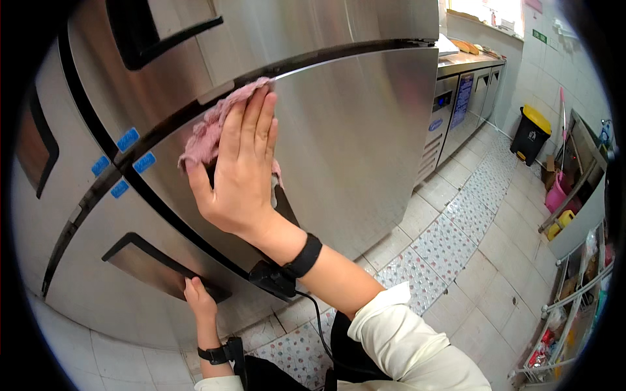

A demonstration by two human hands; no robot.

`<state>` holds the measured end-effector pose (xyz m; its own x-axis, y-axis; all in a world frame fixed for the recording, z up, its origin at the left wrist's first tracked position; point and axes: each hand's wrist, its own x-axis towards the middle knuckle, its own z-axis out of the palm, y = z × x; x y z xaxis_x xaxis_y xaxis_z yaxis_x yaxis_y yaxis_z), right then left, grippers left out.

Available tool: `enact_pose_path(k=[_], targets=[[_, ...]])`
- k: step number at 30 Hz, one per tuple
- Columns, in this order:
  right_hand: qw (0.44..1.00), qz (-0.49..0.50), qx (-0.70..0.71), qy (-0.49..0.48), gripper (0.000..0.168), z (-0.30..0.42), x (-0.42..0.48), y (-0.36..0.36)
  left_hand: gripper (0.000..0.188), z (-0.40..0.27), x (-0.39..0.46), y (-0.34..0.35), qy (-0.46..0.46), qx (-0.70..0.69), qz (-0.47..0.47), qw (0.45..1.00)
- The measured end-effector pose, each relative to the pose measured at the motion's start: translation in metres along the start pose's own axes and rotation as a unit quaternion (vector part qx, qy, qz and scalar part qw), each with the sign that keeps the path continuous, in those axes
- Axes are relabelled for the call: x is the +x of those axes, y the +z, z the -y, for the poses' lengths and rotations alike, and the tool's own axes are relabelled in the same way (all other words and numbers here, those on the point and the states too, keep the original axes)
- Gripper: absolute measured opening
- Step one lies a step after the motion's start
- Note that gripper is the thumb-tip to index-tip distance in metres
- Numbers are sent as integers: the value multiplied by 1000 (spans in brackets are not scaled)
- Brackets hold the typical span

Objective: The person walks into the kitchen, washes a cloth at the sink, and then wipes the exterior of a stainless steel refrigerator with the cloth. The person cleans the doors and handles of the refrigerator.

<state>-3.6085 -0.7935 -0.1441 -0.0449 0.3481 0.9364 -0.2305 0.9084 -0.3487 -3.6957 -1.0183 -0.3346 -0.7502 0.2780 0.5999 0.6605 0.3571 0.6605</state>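
Observation:
My right hand (244,166) presses a crumpled pink cloth (210,134) against the top edge of the lower right door (352,141) of a stainless-steel upright refrigerator. Its fingers lie extended over the cloth, which reaches the dark gap under the upper door (313,24). Part of the cloth is hidden behind the palm. Lower down, my left hand (199,299) holds the black-framed recessed handle (156,264) of the lower left door (98,283), near the handle's lower end. Small blue labels (128,140) with writing sit where the doors' corners meet.
A steel undercounter unit (450,115) stands beyond the refrigerator. Along the right are a black bin with a yellow lid (530,132), a pink bucket (557,193) and a white wire rack (562,303) holding packages. A patterned tile strip (440,254) crosses the floor. A black cable (318,317) hangs beside my right forearm.

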Motion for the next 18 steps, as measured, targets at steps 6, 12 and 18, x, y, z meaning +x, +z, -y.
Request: enact_pose_path(k=[6,12,18], targets=[[974,21,-115,-194,45,-74,14,-17,54,0,-3,-7,-22,12,2,1000],[967,-15,-219,-133,50,-172,54,-87,57,7,-9,-5,-36,-33,-17,999],[967,-147,-209,-5,50,-299,94,-155,59,6,-8,-8,-16,77,-13,997]])
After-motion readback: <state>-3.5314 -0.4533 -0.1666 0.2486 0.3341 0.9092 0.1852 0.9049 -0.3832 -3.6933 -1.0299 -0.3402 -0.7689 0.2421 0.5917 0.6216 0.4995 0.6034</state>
